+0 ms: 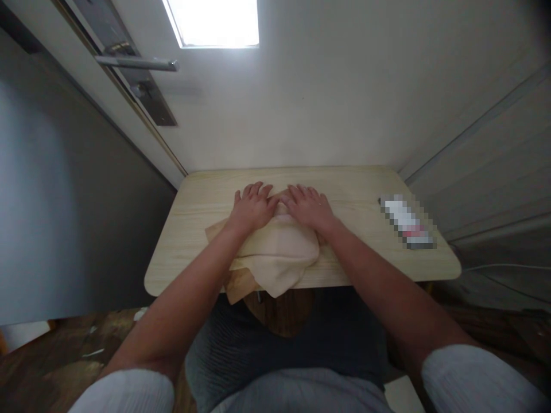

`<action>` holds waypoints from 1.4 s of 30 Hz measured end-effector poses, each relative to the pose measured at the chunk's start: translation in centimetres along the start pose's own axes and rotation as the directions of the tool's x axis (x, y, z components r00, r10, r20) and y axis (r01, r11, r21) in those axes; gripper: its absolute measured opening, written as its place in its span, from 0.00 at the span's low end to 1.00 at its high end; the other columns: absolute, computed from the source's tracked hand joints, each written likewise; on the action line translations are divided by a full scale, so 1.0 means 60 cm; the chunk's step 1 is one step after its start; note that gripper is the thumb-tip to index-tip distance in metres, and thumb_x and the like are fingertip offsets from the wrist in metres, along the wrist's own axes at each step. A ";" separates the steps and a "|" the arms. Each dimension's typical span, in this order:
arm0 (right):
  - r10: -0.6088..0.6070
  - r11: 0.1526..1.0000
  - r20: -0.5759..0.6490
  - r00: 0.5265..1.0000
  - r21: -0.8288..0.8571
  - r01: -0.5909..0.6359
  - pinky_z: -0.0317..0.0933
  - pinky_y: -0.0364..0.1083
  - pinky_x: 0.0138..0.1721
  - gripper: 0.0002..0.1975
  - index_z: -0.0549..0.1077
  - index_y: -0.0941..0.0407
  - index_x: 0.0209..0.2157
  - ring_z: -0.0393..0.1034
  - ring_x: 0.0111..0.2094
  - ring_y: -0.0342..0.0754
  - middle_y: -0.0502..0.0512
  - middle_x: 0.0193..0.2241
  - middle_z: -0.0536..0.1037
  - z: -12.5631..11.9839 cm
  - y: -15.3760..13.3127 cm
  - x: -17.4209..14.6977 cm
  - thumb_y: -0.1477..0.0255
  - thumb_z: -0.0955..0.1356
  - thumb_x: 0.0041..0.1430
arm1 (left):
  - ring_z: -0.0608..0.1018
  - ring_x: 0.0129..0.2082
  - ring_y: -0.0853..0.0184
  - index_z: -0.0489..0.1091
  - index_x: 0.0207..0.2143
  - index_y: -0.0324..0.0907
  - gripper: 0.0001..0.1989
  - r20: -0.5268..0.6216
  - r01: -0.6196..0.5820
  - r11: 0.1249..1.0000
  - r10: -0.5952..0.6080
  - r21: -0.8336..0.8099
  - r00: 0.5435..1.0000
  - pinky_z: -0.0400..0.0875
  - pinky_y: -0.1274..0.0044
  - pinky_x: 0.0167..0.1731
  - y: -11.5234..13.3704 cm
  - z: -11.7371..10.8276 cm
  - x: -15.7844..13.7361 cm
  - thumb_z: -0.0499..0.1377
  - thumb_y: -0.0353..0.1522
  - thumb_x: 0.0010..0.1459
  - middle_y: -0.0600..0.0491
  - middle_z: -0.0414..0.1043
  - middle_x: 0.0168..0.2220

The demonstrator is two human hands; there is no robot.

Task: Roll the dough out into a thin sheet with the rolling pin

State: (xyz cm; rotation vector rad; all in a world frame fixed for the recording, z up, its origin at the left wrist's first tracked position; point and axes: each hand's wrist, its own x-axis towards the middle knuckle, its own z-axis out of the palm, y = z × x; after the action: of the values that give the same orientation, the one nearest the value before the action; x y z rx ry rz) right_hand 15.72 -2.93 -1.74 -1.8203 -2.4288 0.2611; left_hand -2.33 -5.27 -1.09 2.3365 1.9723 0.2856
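A crumpled cream cloth point(279, 244) lies on the light wooden table point(361, 229), and one end of it hangs over the near edge. Tan flat pieces point(241, 285), perhaps fabric or paper, stick out from under it at the left. My left hand point(255, 207) rests palm down at the cloth's far edge, fingers spread. Beside it my right hand point(307, 205) lies the same way, fingers stretched forward. The two thumbs almost meet over the cloth's far middle. What lies beneath the palms is hidden.
A blurred-out flat object point(407, 221) lies at the table's right side. Behind the table stands a white door with a metal handle point(138, 63). A grey panel point(86, 201) rises at the left, and a thin cable point(508, 267) runs at the right.
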 end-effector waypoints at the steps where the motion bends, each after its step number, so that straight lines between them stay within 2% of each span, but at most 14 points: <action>1: -0.008 1.000 0.014 1.000 0.001 0.008 0.49 0.66 0.64 0.33 0.55 0.51 0.70 0.53 0.67 0.64 0.60 0.70 0.57 -0.002 0.001 0.008 0.51 0.52 0.71 | 0.59 0.68 0.51 0.59 0.67 0.48 0.29 0.000 0.005 1.000 -0.005 -0.004 1.000 0.54 0.52 0.63 -0.002 0.000 0.005 0.40 0.49 0.71 0.44 0.57 0.69; 5: -0.022 1.000 -0.006 1.000 -0.017 0.022 0.51 0.65 0.63 0.32 0.55 0.52 0.70 0.55 0.66 0.63 0.61 0.69 0.59 -0.006 0.001 0.014 0.52 0.52 0.72 | 0.61 0.67 0.50 0.60 0.66 0.47 0.29 -0.003 0.003 1.000 -0.003 -0.007 1.000 0.55 0.52 0.63 -0.002 0.000 0.008 0.40 0.49 0.71 0.43 0.58 0.69; 9: 0.008 0.999 -0.078 0.997 -0.032 -0.011 0.48 0.66 0.64 0.33 0.56 0.53 0.70 0.54 0.67 0.64 0.61 0.69 0.60 -0.002 -0.008 -0.018 0.52 0.52 0.72 | 0.60 0.67 0.51 0.61 0.65 0.49 0.29 -0.012 -0.012 1.000 0.012 0.009 1.000 0.54 0.52 0.63 0.008 -0.002 -0.012 0.40 0.49 0.71 0.45 0.59 0.68; 15: 0.046 0.998 -0.186 0.981 -0.043 -0.055 0.43 0.68 0.65 0.32 0.59 0.58 0.68 0.51 0.68 0.65 0.66 0.67 0.63 0.012 -0.025 -0.104 0.53 0.53 0.72 | 0.59 0.69 0.51 0.59 0.67 0.50 0.30 0.012 0.005 0.999 -0.006 0.052 1.000 0.52 0.51 0.64 0.034 -0.010 -0.078 0.41 0.51 0.70 0.46 0.57 0.70; 21: -0.021 0.999 -0.245 0.969 -0.050 0.009 0.45 0.62 0.67 0.34 0.57 0.61 0.69 0.47 0.70 0.61 0.68 0.69 0.57 0.032 -0.033 -0.222 0.54 0.55 0.72 | 0.52 0.72 0.53 0.52 0.70 0.55 0.29 0.011 -0.033 0.998 0.033 0.054 0.999 0.45 0.53 0.69 0.054 -0.012 -0.172 0.43 0.49 0.70 0.53 0.51 0.73; 24: -0.044 0.999 -0.249 0.967 -0.042 0.034 0.44 0.61 0.67 0.34 0.57 0.60 0.69 0.48 0.70 0.59 0.66 0.69 0.59 0.038 -0.032 -0.249 0.54 0.55 0.71 | 0.51 0.73 0.54 0.50 0.71 0.56 0.30 0.025 -0.060 0.997 0.059 0.038 0.998 0.43 0.52 0.69 0.054 -0.012 -0.189 0.43 0.50 0.70 0.54 0.51 0.73; 27: -0.038 0.999 -0.250 0.968 -0.045 0.028 0.42 0.61 0.68 0.34 0.58 0.62 0.69 0.48 0.70 0.59 0.66 0.69 0.59 0.040 -0.027 -0.235 0.55 0.54 0.72 | 0.51 0.73 0.53 0.52 0.70 0.53 0.30 0.015 -0.075 0.996 0.075 0.043 0.997 0.44 0.52 0.68 0.048 -0.010 -0.175 0.41 0.50 0.70 0.53 0.50 0.73; 31: -0.016 0.999 -0.211 0.977 -0.050 0.006 0.40 0.65 0.68 0.32 0.59 0.63 0.68 0.52 0.69 0.61 0.67 0.67 0.62 0.031 -0.019 -0.178 0.57 0.52 0.73 | 0.53 0.72 0.52 0.53 0.70 0.52 0.31 0.003 -0.056 0.997 0.056 0.050 0.998 0.46 0.51 0.67 0.038 -0.005 -0.126 0.39 0.51 0.70 0.50 0.51 0.73; 34: 0.002 0.998 -0.182 0.983 -0.054 -0.012 0.40 0.68 0.67 0.32 0.60 0.59 0.68 0.52 0.68 0.63 0.64 0.68 0.61 0.022 -0.014 -0.132 0.55 0.52 0.73 | 0.53 0.72 0.52 0.53 0.70 0.52 0.32 0.019 -0.031 0.999 0.030 0.035 0.999 0.47 0.50 0.67 0.031 -0.002 -0.084 0.38 0.52 0.70 0.49 0.51 0.73; 38: 0.033 0.998 -0.167 0.985 -0.053 -0.042 0.39 0.70 0.66 0.33 0.56 0.53 0.70 0.47 0.70 0.65 0.60 0.70 0.57 0.014 -0.004 -0.073 0.51 0.53 0.72 | 0.54 0.71 0.50 0.52 0.70 0.52 0.32 0.038 0.000 1.000 0.000 0.009 0.999 0.49 0.49 0.66 0.018 0.004 -0.029 0.39 0.52 0.69 0.48 0.50 0.73; 42: 0.042 0.999 -0.060 0.997 -0.010 -0.043 0.45 0.68 0.65 0.35 0.54 0.51 0.71 0.49 0.69 0.66 0.60 0.71 0.56 0.008 0.012 -0.020 0.48 0.53 0.70 | 0.54 0.71 0.49 0.53 0.70 0.50 0.32 0.033 0.023 1.000 -0.023 -0.006 0.999 0.50 0.49 0.65 0.008 0.008 0.014 0.40 0.51 0.69 0.46 0.50 0.72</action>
State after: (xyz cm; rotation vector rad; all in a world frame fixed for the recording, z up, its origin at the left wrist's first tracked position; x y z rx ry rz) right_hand 16.62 -3.91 -2.33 -1.8580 -2.3591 0.1942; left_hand -1.67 -4.49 -1.38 2.2983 1.9792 0.2498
